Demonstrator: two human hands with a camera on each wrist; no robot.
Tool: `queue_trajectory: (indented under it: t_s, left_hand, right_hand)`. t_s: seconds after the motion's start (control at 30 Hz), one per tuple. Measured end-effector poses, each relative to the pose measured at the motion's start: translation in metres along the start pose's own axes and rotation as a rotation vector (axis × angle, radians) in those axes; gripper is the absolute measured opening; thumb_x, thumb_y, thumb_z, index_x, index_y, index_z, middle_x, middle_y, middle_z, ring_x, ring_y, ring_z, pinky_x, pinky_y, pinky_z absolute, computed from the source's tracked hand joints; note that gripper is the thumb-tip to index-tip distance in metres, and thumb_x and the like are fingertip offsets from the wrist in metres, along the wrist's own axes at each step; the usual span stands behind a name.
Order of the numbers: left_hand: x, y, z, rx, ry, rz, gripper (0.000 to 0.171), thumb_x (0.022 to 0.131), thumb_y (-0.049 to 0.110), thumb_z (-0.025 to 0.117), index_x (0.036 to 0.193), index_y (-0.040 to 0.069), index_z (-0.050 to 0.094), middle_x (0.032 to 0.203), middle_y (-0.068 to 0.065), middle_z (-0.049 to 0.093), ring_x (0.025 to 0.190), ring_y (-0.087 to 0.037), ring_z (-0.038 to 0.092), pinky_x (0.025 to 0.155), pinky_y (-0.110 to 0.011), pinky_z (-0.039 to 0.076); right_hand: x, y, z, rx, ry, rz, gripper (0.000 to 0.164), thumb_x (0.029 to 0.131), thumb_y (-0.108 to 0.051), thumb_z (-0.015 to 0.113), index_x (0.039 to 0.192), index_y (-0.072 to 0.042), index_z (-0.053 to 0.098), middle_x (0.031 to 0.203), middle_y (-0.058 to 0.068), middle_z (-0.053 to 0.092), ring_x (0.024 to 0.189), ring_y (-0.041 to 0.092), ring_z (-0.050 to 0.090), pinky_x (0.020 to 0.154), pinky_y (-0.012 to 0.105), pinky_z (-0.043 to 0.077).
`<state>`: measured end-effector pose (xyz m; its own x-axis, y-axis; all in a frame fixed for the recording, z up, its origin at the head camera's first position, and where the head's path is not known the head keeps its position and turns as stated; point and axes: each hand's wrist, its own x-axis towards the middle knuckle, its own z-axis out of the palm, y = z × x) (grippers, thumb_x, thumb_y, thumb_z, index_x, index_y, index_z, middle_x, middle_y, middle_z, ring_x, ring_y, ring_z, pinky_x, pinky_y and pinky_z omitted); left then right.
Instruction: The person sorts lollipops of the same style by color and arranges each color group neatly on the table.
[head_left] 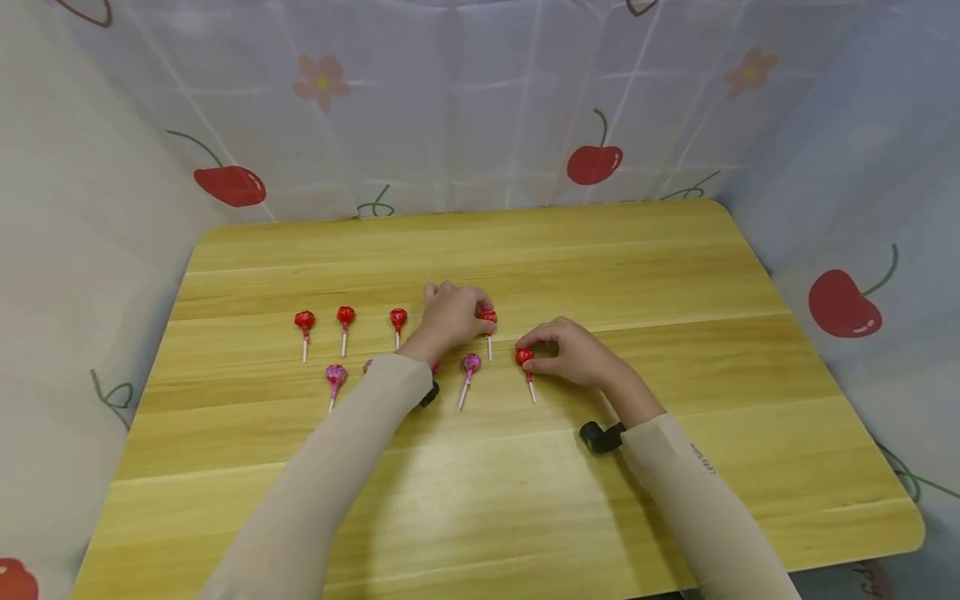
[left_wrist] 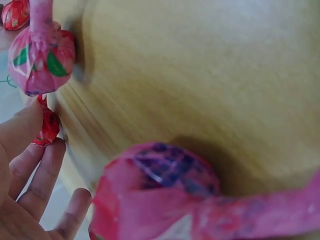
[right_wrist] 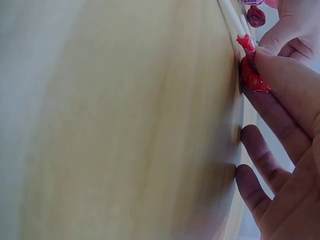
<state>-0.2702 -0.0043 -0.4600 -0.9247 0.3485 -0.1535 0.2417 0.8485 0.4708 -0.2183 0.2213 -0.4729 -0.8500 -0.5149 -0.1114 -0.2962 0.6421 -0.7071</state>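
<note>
My left hand pinches the head of a red-wrapped lollipop, its white stick pointing toward me. In the left wrist view, thumb and fingers close on that lollipop, and two pink-wrapped lollipops loom nearer the camera. To the right, my right hand holds another red lollipop by its head between thumb and index finger. The right wrist view shows this lollipop close over the table, other fingers spread. A pink lollipop lies between the hands, nearer me.
Three red lollipops, including the leftmost one, form a back row on the wooden table. A pink lollipop lies in front of them; other pink ones are partly hidden by my left arm. A cherry-patterned curtain hangs behind.
</note>
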Motion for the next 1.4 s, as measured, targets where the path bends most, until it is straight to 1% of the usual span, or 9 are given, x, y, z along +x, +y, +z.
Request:
queue_trajectory:
  t_s: [0.13,0.37,0.47,0.57,0.63,0.73,1.0,1.2,1.4]
  left_hand:
    - [0.0,0.0,0.001,0.007,0.009,0.01,0.019,0.084,0.039,0.079,0.094,0.024,0.073,0.091,0.008,0.069,0.097,-0.024,0.047,0.095,-0.045,0.022]
    - [-0.001,0.002,0.004,0.02,0.023,0.018,0.018,0.085,0.037,0.079,0.095,0.023,0.073,0.096,0.008,0.071,0.096,-0.023,0.049,0.094,-0.045,0.023]
    - [-0.001,0.003,0.004,0.02,0.023,0.019,0.018,0.085,0.037,0.079,0.095,0.023,0.073,0.096,0.008,0.071,0.095,-0.023,0.049,0.093,-0.045,0.023]
    - [0.0,0.002,0.004,0.024,0.023,0.025,0.018,0.085,0.038,0.078,0.094,0.024,0.073,0.095,0.009,0.07,0.094,-0.022,0.048,0.091,-0.044,0.023]
    - [0.0,0.002,0.004,0.033,0.02,0.026,0.017,0.085,0.038,0.078,0.093,0.024,0.072,0.095,0.009,0.07,0.093,-0.022,0.048,0.09,-0.043,0.023]
    - [-0.001,0.001,0.003,0.052,0.012,0.023,0.018,0.085,0.039,0.078,0.092,0.024,0.071,0.095,0.009,0.069,0.092,-0.022,0.048,0.089,-0.042,0.023]
    - [-0.004,0.004,0.001,0.064,0.008,0.025,0.017,0.086,0.039,0.077,0.091,0.024,0.071,0.095,0.009,0.069,0.092,-0.021,0.048,0.089,-0.042,0.023]
    - [-0.002,0.003,0.002,0.067,0.011,0.028,0.018,0.085,0.039,0.078,0.092,0.024,0.072,0.095,0.008,0.07,0.092,-0.022,0.049,0.089,-0.042,0.023]
    - [0.0,0.001,0.004,0.069,0.016,0.033,0.02,0.085,0.04,0.078,0.094,0.024,0.072,0.096,0.009,0.071,0.092,-0.022,0.05,0.089,-0.042,0.024]
  right_hand:
    - [0.001,0.002,0.0,0.02,-0.004,0.002,0.026,0.086,-0.017,0.079,0.111,-0.014,0.075,0.114,0.0,0.073,0.11,0.022,0.06,0.101,0.045,0.045]
    - [0.002,0.011,-0.003,0.168,-0.032,0.133,0.027,0.086,-0.02,0.078,0.113,-0.017,0.074,0.116,-0.001,0.071,0.116,0.02,0.06,0.105,0.044,0.044]
    - [0.004,0.013,-0.01,0.21,-0.041,0.16,0.03,0.086,-0.021,0.079,0.114,-0.016,0.074,0.116,0.001,0.072,0.113,0.019,0.062,0.101,0.041,0.047]
    - [0.009,0.014,-0.02,0.226,-0.024,0.186,0.032,0.086,-0.022,0.079,0.116,-0.015,0.073,0.114,0.003,0.073,0.108,0.02,0.064,0.096,0.038,0.05]
    - [0.013,0.015,-0.027,0.214,-0.005,0.205,0.033,0.086,-0.023,0.079,0.117,-0.015,0.072,0.112,0.004,0.073,0.106,0.021,0.066,0.093,0.038,0.05]
    - [0.02,0.016,-0.033,0.205,0.021,0.241,0.033,0.087,-0.022,0.077,0.119,-0.015,0.071,0.114,0.005,0.072,0.108,0.023,0.065,0.094,0.04,0.05]
    - [0.03,0.021,-0.038,0.215,0.071,0.283,0.033,0.088,-0.024,0.077,0.119,-0.016,0.07,0.121,0.008,0.069,0.112,0.026,0.062,0.096,0.041,0.049]
    - [0.033,0.019,-0.039,0.18,0.064,0.305,0.033,0.088,-0.024,0.077,0.119,-0.015,0.071,0.117,0.008,0.069,0.105,0.024,0.061,0.09,0.037,0.049]
    - [0.036,0.017,-0.036,0.144,0.061,0.293,0.03,0.089,-0.022,0.076,0.117,-0.013,0.071,0.114,0.008,0.069,0.101,0.022,0.06,0.089,0.034,0.047]
